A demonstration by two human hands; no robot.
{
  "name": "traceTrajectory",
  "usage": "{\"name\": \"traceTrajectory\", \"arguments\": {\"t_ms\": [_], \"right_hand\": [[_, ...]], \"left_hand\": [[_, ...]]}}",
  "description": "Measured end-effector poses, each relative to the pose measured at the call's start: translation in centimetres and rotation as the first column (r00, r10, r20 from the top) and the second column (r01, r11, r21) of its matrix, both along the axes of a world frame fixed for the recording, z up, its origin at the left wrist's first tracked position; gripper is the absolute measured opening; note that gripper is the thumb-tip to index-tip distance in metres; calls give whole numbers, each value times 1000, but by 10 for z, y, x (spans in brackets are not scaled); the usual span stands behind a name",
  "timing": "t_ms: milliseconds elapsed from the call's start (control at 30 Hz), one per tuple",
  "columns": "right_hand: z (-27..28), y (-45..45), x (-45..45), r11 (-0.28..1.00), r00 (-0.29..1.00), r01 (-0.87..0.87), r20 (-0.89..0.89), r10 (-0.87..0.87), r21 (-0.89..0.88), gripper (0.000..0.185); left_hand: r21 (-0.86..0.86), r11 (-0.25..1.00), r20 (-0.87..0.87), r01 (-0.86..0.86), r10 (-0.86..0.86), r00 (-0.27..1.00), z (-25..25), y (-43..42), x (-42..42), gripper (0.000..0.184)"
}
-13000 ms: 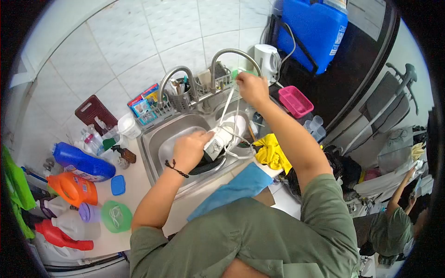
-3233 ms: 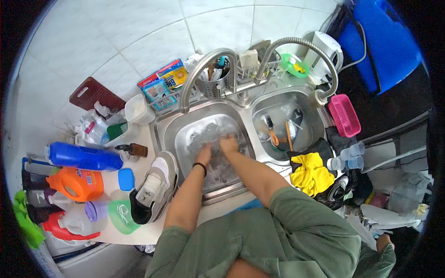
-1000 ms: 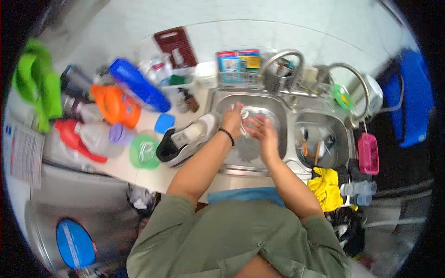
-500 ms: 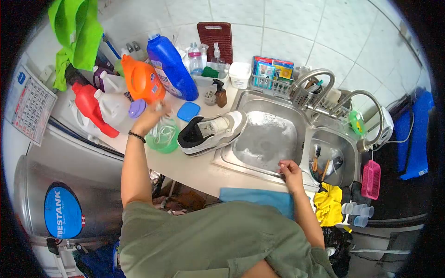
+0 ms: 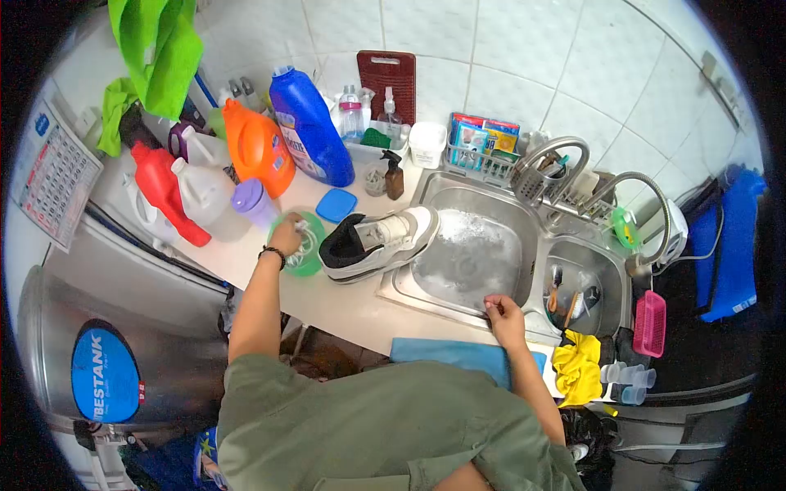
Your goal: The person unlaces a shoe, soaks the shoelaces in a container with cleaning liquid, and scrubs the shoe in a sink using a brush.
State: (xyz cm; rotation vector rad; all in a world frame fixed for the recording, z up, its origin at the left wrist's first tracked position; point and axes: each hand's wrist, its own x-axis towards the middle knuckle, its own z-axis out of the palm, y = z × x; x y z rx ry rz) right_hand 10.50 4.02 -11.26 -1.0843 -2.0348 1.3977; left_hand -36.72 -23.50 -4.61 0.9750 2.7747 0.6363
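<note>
My left hand (image 5: 286,236) reaches into a green bowl (image 5: 309,260) on the counter, its fingers closed on white shoelaces (image 5: 305,238). Just right of the bowl lies a white and grey shoe (image 5: 383,245) with a black lining and no laces in it, its toe over the sink's left rim. My right hand (image 5: 505,321) hovers at the front edge of the large sink basin (image 5: 467,274), fingertips pressed together with nothing visible between them. Suds and shallow water show in that basin. Brushes (image 5: 557,286) lie in the smaller basin.
Detergent bottles, one orange (image 5: 255,151) and one blue (image 5: 309,127), stand behind the bowl, near a purple-lidded cup (image 5: 250,199) and a blue lid (image 5: 336,205). Two curved faucets rise behind the sink. A yellow cloth (image 5: 578,368) and a pink basket (image 5: 651,324) are at right.
Both hands were together over the large basin with the white laces. My left hand has since carried laces left and down to the green bowl; my right hand has drawn back to the sink's front edge.
</note>
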Motion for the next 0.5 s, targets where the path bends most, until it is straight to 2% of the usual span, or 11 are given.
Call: {"name": "traceTrajectory", "arguments": {"t_ms": [33, 67, 167, 200, 300, 400, 467, 500], "right_hand": [[3, -1, 1, 1000, 1000, 2, -1, -2, 2, 16], [4, -2, 3, 1000, 1000, 3, 0, -3, 4, 16], [0, 1, 5, 998, 999, -25, 31, 23, 53, 17], [-1, 2, 3, 998, 999, -27, 32, 25, 52, 16], [-2, 3, 2, 998, 999, -24, 34, 22, 60, 16], [1, 1, 3, 998, 999, -22, 39, 19, 67, 16], [5, -1, 4, 998, 999, -26, 41, 23, 65, 16], [2, 0, 4, 998, 999, -20, 33, 18, 55, 16]], "left_hand": [[110, 994, -34, -26, 30, 999, 7, -2, 1, 33], [121, 986, 100, -113, 101, 990, 25, 1, 2, 34], [270, 955, -6, -119, 126, 992, 43, 0, 8, 42], [242, 965, -172, -103, 147, 974, 47, 1, 11, 49], [398, 899, 198, -181, 109, 974, 59, -2, 16, 38], [503, 861, 490, -73, -215, 845, 44, -22, -4, 41], [159, 974, 182, 163, -191, 964, 52, -34, 0, 42], [-48, 973, 15, 226, -225, 974, 55, -37, 1, 43]]}}
